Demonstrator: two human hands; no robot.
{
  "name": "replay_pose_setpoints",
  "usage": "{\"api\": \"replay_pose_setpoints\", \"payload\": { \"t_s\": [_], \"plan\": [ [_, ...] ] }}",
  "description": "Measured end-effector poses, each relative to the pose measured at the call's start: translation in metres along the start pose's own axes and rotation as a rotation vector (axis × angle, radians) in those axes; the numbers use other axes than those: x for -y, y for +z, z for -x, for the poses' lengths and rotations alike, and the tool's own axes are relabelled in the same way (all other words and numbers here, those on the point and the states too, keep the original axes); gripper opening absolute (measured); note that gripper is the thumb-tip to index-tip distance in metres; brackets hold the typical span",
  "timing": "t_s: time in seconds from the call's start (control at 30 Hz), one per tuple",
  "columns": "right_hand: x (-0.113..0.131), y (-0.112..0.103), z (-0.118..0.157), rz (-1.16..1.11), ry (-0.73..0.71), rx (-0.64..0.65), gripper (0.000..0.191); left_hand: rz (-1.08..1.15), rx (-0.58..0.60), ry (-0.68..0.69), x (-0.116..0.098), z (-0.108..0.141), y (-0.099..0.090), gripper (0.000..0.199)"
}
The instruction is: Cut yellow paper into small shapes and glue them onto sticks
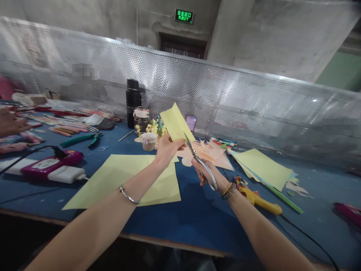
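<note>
At left of the frame lies a power strip [50, 165]; above it, pliers [77, 140]. A yellow sheet [113, 182] lies lower left of centre. At centre, the left hand [167, 150] pinches creased paper [176, 122], its lower part overlapped by scissors [194, 153] gripped in the right hand [218, 175]. A glue gun [262, 203] lies lower right, a paper stack [262, 167] just above.

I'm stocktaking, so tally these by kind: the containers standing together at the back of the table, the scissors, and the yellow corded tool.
Containers: 3 (flask, jar, small pot)
Scissors: 1
Yellow tool: 1
Total: 5
</note>
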State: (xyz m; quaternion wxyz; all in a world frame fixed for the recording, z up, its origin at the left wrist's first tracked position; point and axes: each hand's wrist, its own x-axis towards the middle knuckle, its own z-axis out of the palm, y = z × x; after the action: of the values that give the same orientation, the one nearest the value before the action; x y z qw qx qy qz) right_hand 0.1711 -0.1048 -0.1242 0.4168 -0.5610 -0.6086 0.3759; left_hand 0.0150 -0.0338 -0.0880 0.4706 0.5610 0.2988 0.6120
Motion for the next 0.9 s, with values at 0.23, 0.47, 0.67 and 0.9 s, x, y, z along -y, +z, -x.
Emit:
{"api": "replay_pose_setpoints", "payload": {
  "t_s": [0.23, 0.47, 0.67, 0.9],
  "plan": [
    [0.0011, -0.0004, -0.0008, 0.101, 0.026, -0.013, 0.050, -0.005, 0.019, -0.004, -0.0004, -0.0002, -0.0007, 0.019],
    [0.0039, -0.0003, -0.0001, 0.164, 0.031, -0.020, 0.050, 0.023, 0.014, -0.006, -0.0008, -0.0003, 0.0002, 0.020],
    [0.0032, -0.0006, -0.0010, 0.187, 0.027, -0.031, 0.048, 0.026, 0.016, -0.044, -0.0020, -0.0006, -0.0003, 0.023],
    [-0.0029, -0.0016, -0.0025, 0.158, 0.008, -0.036, 0.049, 0.068, -0.036, -0.080, -0.0042, -0.0031, -0.0041, 0.032]
  ]
}}
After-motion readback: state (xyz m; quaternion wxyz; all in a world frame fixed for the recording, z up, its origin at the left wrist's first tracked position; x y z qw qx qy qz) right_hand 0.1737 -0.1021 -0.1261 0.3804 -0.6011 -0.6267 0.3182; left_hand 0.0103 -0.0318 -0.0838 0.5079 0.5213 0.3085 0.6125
